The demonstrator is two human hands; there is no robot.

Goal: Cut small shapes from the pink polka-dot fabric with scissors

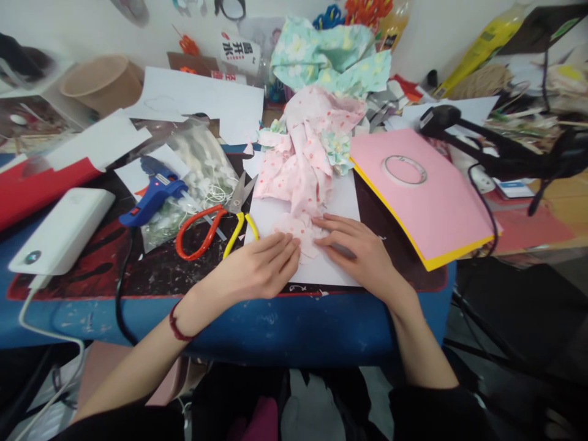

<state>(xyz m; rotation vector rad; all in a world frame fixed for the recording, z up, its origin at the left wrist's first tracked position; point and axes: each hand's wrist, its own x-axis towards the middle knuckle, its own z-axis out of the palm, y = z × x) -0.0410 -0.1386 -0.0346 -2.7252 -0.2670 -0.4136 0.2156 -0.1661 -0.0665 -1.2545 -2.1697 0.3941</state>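
Observation:
Pink dotted fabric [305, 150] lies crumpled over a white sheet [344, 205], its lower end spread flat near the table's front edge. My left hand [271, 263] touches the left side of that end, fingers pressed together; whether they pinch the cloth is hidden. On the right side of the same end rests my right hand [356, 248], its fingers partly apart and the tips on the cloth. Green floral fabric [328, 58] is heaped behind the pink cloth. Red-handled scissors [202, 229] and yellow-handled pliers [235, 236] lie left of the sheet, near my left hand.
A blue glue gun [154, 190] and a white power bank [62, 233] with cables lie left. Pink and yellow sheets [427, 208] bearing a ring [405, 169] are at right, beside a black stand [487, 144]. A brown bucket [101, 82] stands at the back left.

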